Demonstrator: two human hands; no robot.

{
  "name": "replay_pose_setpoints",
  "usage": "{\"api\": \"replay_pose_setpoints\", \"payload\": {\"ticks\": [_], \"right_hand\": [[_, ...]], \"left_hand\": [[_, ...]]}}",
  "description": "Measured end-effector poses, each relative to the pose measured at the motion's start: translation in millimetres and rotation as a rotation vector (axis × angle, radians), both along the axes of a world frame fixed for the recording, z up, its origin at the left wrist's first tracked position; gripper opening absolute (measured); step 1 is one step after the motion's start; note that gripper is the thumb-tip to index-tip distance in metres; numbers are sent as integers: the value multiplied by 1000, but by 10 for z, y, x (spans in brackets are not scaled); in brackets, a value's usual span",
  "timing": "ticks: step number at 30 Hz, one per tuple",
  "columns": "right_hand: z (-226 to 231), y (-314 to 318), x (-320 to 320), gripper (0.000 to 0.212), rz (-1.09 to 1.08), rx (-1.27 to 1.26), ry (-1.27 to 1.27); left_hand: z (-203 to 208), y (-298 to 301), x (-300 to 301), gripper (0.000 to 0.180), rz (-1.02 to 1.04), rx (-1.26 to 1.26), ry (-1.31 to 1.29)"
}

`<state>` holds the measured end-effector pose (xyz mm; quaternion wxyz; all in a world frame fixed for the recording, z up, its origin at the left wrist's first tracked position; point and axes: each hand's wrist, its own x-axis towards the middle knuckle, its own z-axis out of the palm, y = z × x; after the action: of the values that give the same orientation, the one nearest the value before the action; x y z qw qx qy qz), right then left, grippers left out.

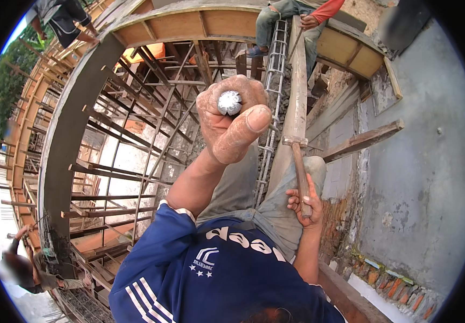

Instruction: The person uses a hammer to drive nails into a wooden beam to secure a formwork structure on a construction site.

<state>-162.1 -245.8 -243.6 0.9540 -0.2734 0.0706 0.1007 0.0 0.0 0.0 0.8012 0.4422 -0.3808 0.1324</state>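
My left hand (235, 116) is raised close in front of me, its fingers wrapped round a metal rod. Only the rod's battered, shiny round end (229, 102) faces me; the rest is hidden behind the fist. Lower and to the right, my right hand (306, 207) grips the wooden handle of a hammer (300, 172), with one finger stretched along it. The hammer's small head (295, 141) points away from me, over a long pale wooden beam (299, 81). A steel rebar cage (267, 145) runs lengthwise beneath, between my legs.
Timber props (135, 124) and crossed bars fill a deep gap on the left, beside a curved concrete beam (57, 156). A grey plastered wall (421, 177) rises on the right. Ahead sits a person in a red sleeve (327, 9); others are at upper left (65, 24) and lower left (19, 266).
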Motion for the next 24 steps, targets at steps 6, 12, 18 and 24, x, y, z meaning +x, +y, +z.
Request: {"api": "replay_pose_setpoints", "payload": {"ticks": [6,12,18,24], "right_hand": [[-45,4,-12,93,7,46,-13],[-27,16,-32,93,14,48,-3],[-68,-4,11,93,4,53,-18],[-38,-8,-45,90,-6,-13,-15]], "left_hand": [[-407,-477,683,33,166,50,-110],[-1022,-1021,1497,44,263,278,6],[-2004,-1092,1477,51,497,441,92],[-2148,-758,1094,46,470,420,123]]}}
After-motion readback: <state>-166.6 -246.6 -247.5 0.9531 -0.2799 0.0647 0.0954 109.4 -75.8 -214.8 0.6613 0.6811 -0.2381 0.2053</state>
